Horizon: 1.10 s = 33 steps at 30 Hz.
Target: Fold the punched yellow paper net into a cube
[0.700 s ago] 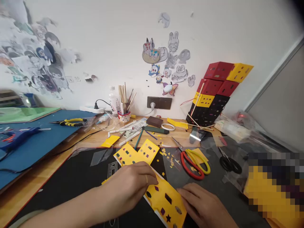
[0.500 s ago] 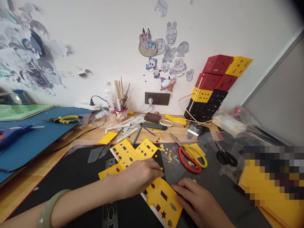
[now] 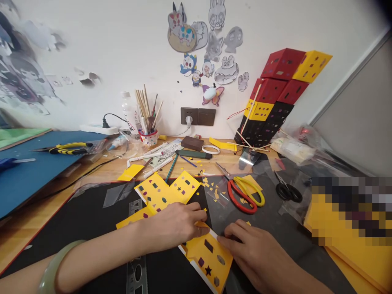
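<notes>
A cross-shaped yellow paper cutout (image 3: 222, 272) with small punched-out shapes and white strips along some edges lies on the black mat. Across its middle reaches my left hand (image 3: 180, 224), fingers curled and closed at the paper's right edge. My right hand (image 3: 249, 245) has its fingertips closed on that same edge, lower down, by a white strip. A clear stencil ruler (image 3: 136, 275) lies partly under the cutout and my left forearm. Beyond my right hand rest red-handled scissors (image 3: 243, 198) and yellow-handled scissors (image 3: 252, 190).
Black-handled scissors (image 3: 288, 192) lie at right. A leaning stack of red, yellow and black boxes (image 3: 272, 98) stands against the wall. Yellow scraps (image 3: 216, 192), a pen cup (image 3: 148, 136) and pliers (image 3: 70, 148) are spread behind and left.
The view has shifted slightly. My right fingertips have moved up along the cutout's right edge, where a white strip now shows. My left hand stays on the paper.
</notes>
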Each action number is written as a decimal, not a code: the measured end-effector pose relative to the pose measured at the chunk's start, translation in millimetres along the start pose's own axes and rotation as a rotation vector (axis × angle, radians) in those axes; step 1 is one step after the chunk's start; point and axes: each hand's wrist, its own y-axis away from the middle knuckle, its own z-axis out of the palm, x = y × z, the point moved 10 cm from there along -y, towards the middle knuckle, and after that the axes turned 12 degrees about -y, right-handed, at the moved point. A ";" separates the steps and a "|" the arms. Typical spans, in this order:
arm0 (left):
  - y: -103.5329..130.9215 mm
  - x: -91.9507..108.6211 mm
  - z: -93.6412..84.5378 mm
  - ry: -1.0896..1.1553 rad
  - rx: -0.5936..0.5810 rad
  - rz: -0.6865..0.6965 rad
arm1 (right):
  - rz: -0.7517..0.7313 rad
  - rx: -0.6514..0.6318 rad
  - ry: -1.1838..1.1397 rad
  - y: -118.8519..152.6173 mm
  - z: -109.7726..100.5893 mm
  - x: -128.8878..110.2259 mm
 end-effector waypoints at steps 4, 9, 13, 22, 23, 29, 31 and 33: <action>-0.2 1.1 0.4 -0.033 -0.023 0.026 | -0.046 -0.072 -0.019 6.5 3.0 -1.3; 0.0 1.5 -1.4 -0.036 -0.006 0.022 | -0.059 -0.061 0.004 7.7 6.0 1.4; 0.9 2.0 -2.9 -0.031 -0.006 0.016 | -0.096 -0.036 0.031 6.9 6.4 1.0; 0.4 2.2 -0.4 -0.028 -0.004 0.029 | -0.202 -0.005 0.128 3.3 7.9 -8.1; 0.4 2.4 0.0 -0.030 -0.003 0.031 | -0.204 -0.004 0.121 3.3 7.8 -8.6; 1.3 3.0 -0.5 -0.034 0.012 0.032 | -0.220 0.039 0.151 -2.0 4.2 -11.8; 1.8 2.5 -1.0 -0.035 0.007 0.025 | -0.229 0.029 0.154 -2.0 4.9 -12.4; 2.3 2.4 -2.3 -0.032 0.008 0.022 | -0.222 0.009 0.147 -0.5 6.0 -11.2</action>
